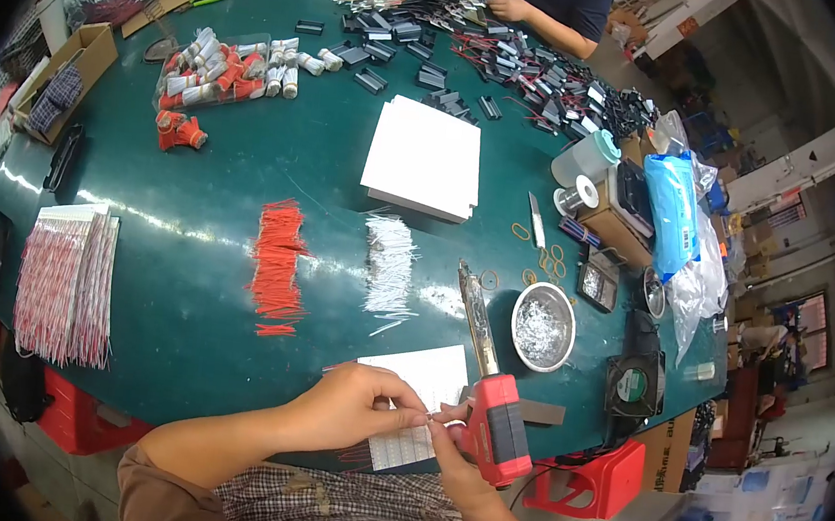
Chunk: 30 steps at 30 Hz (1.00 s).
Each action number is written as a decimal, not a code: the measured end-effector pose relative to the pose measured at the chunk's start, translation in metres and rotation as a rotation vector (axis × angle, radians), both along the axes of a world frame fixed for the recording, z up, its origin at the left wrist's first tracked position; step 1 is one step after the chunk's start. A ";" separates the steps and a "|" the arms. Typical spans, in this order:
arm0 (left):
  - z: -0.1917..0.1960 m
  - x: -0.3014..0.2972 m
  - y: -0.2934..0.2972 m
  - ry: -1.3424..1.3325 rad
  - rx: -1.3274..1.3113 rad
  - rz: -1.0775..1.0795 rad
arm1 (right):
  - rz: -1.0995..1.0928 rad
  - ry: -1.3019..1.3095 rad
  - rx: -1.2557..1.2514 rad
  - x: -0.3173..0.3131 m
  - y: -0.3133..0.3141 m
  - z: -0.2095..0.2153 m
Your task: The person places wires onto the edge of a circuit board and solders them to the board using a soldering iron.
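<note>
Near the table's front edge my left hand [363, 411] is closed, thumb and fingertips pinched. My right hand [457, 457] meets it fingertip to fingertip, pinching too. What lies between the fingers is too small to make out. Beneath them is a white card [427, 372] with rows of small marks, and thin red wires stick out at its left. Right beside my right hand is a red and black gun-shaped tool [500, 431] with a long metal tip pointing away from me; it partly hides that hand. A pile of short white wires [390, 263] and one of red wires [278, 262] lie beyond.
A metal bowl [543, 327] of silvery bits, rubber bands [550, 263], a knife [537, 220] and a solder spool [577, 195] stand right. White sheets [423, 158] are stacked mid-table; wired cards [67, 282] lie left. Black battery holders [555, 83] spread before another person [552, 12].
</note>
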<state>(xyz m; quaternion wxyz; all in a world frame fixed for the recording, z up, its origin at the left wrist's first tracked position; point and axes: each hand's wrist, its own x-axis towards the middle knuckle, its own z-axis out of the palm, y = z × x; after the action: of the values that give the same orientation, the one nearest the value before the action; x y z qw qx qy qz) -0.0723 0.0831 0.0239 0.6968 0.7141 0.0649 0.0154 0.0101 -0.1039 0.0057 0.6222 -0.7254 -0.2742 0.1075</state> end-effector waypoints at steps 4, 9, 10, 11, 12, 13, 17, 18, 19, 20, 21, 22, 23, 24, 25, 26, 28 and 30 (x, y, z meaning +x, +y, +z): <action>0.002 0.000 0.001 0.015 0.010 -0.011 | 0.024 -0.154 -0.091 0.005 -0.009 -0.010; -0.001 0.001 0.003 -0.037 0.073 -0.043 | 0.059 -0.147 -0.091 0.007 -0.010 -0.010; -0.001 0.001 0.002 -0.035 0.072 -0.043 | 0.059 -0.146 -0.091 0.007 -0.010 -0.010; -0.002 0.001 0.002 -0.039 0.064 -0.051 | 0.065 -0.119 -0.082 0.007 -0.008 -0.009; -0.002 0.001 0.002 -0.042 0.057 -0.059 | 0.071 -0.093 -0.073 0.007 -0.008 -0.009; -0.002 0.001 0.002 -0.041 0.056 -0.059 | 0.070 -0.092 -0.074 0.007 -0.008 -0.008; 0.004 0.001 0.002 0.103 -0.087 -0.115 | 0.059 -0.072 -0.126 0.006 -0.008 -0.003; 0.008 0.000 0.001 0.206 -0.212 -0.138 | 0.054 -0.054 -0.141 0.006 -0.008 -0.001; 0.013 0.001 0.001 0.207 -0.210 -0.138 | 0.054 -0.054 -0.139 0.006 -0.008 0.001; 0.018 0.002 0.002 0.249 -0.209 -0.158 | 0.029 -0.025 -0.133 0.006 -0.008 0.004; 0.020 0.003 0.003 0.292 -0.208 -0.178 | 0.004 0.003 -0.126 0.006 -0.008 0.008; 0.019 0.002 0.003 0.293 -0.206 -0.175 | 0.025 0.023 -0.089 0.006 -0.004 0.019; 0.015 0.002 0.002 0.263 -0.256 -0.153 | 0.028 0.024 -0.087 0.005 -0.002 0.024; 0.011 0.001 0.001 0.232 -0.305 -0.132 | 0.038 0.006 -0.068 0.004 0.000 0.028; 0.009 0.001 0.000 0.231 -0.303 -0.132 | 0.047 -0.013 -0.050 0.005 0.001 0.030; 0.006 0.000 -0.001 0.209 -0.343 -0.115 | 0.050 0.008 -0.035 0.007 0.001 0.029; 0.002 0.000 -0.003 0.185 -0.380 -0.099 | 0.047 0.050 -0.018 0.004 0.000 0.030; 0.000 0.001 -0.004 0.177 -0.415 -0.114 | 0.045 0.091 0.000 0.003 -0.001 0.028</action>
<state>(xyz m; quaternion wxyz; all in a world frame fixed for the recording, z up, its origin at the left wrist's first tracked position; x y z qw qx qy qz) -0.0717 0.0790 0.0234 0.8200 0.5567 0.0872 -0.1004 0.0136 -0.1048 0.0337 0.6313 -0.7135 -0.2617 0.1545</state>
